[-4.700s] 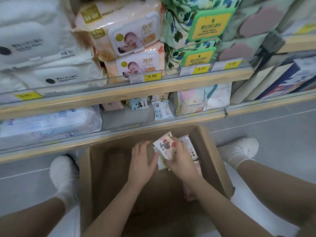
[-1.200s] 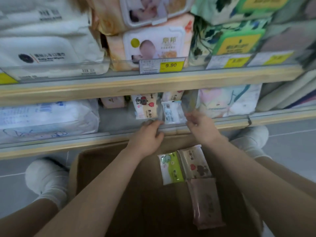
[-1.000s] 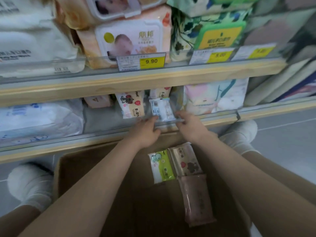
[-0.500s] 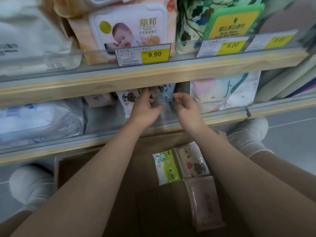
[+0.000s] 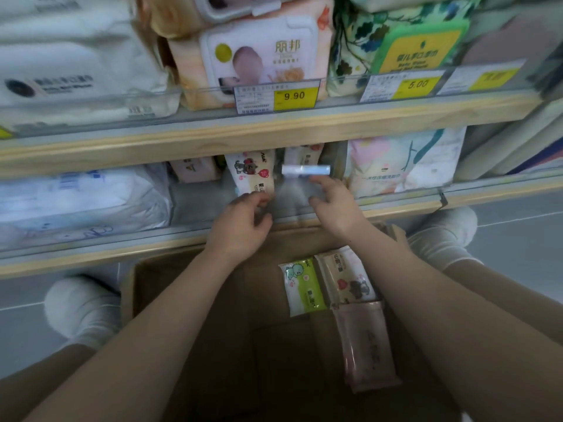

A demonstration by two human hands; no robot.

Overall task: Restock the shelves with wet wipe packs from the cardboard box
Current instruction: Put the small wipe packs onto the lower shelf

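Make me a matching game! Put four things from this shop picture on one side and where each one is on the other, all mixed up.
Things:
1. green and white dinosaur wipe pack
2. yellow 9.90 price tag
3. plain pink wipe pack
4. white bear wipe pack

Places:
A. top shelf edge
B. lower shelf, by the left hand
C. in the cardboard box, farther end
D. in the box, nearest the camera

Pairs: 1-C, 2-A, 3-D, 4-B

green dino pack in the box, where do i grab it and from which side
Judging from its pose, come straight down from above. The green dino pack lies flat on the cardboard box floor with its left long edge free, while the bear pack sits tight against its right. Slide fingers under that free left edge, thumb on top.
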